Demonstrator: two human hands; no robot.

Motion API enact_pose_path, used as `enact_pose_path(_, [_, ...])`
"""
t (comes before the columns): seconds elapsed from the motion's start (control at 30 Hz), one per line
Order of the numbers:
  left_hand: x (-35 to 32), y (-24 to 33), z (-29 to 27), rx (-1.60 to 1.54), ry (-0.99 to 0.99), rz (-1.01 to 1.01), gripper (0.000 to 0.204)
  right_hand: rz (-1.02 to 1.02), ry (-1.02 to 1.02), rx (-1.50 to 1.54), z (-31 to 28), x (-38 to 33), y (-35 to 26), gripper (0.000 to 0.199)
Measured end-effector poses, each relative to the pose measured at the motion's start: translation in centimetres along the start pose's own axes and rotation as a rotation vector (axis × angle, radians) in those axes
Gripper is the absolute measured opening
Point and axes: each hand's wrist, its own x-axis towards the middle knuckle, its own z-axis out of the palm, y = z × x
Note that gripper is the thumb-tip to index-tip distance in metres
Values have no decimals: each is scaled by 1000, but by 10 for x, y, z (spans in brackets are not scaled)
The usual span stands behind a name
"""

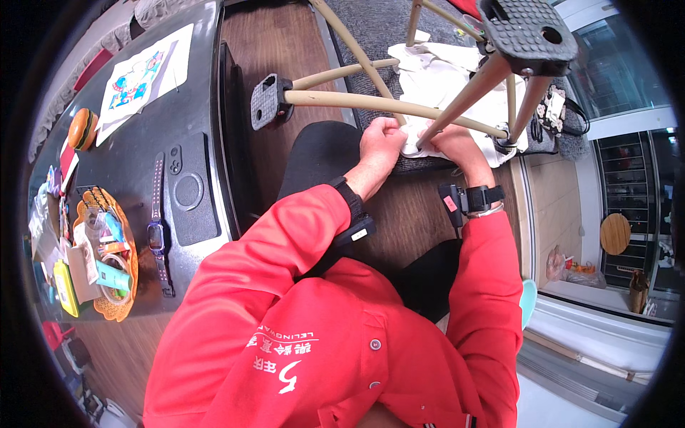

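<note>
A folding stool's or chair's frame of tan tubes [399,105] stands before me, its black plastic end pieces [268,102] sticking up and out. White cloth [441,75] lies under and around the tubes. My left hand [382,148] is closed at the near edge of this cloth, thumb and fingers pinched together beside a tube end. Just to its right, my right hand [460,148] bends its fingers onto the same cloth edge. A slanting tube partly hides those fingertips. Each wrist wears a black strap with a small device.
On the left, a dark table [193,121] holds a phone [189,189], a watch [157,232], a toy burger [83,130], a coloured picture [143,82] and an orange basket [118,307] of small items. A grey rug [414,163] lies under the cloth. Glass doors [628,192] stand at right.
</note>
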Motion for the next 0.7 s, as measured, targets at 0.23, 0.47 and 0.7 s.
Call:
enact_pose_path(0.23, [2,-1,3,39,39,17,20,-223,188,-217,7,8,18,24])
enact_pose_path(0.47, [5,-17,2,-3,-41,140,19,-26,119,125,7,-7,21,23])
enact_pose_path(0.7, [15,0,0,-292,-100,294,18,-74,139,350,5,-12,14,14])
